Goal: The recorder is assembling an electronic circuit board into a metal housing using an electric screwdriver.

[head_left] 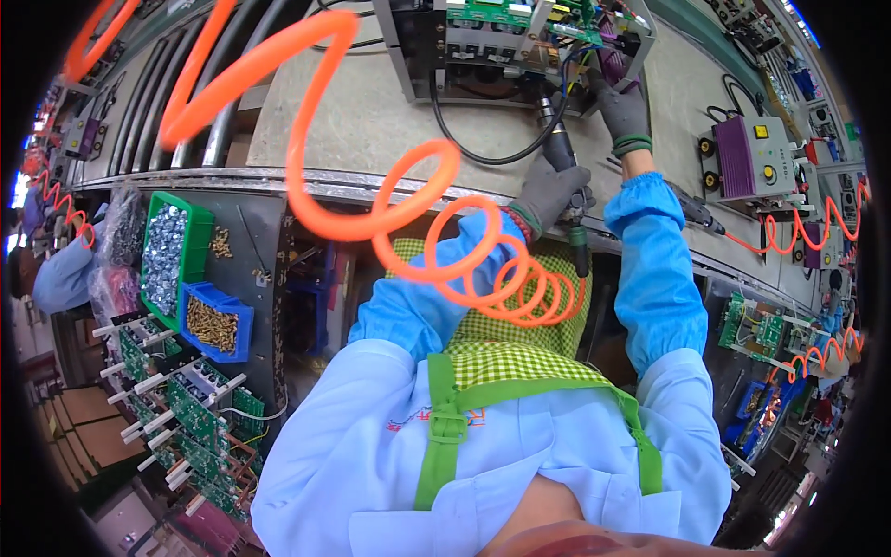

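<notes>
My left hand [549, 193], in a grey glove, is wrapped round a black air screwdriver [560, 148]. The tool's tip reaches the front lower edge of an open metal-framed unit [408, 56], which holds green circuit boards [492, 13]. My right hand [624, 113], also gloved in grey, is at the unit's right front corner, beside a purple part [613, 65]; its fingertips are hidden there. A coiled orange air hose [371, 218] loops across the view and ends near the screwdriver's lower end. A black cable [483, 160] hangs from the unit in a loop behind the tool.
To the left, a green bin [190, 246] of silvery hardware stands by a blue bin [223, 325] of brass-coloured screws. Several circuit boards [190, 408] on white posts are nearer. Metal rollers [158, 102] lie at far left. A purple-and-grey unit [742, 153] sits right.
</notes>
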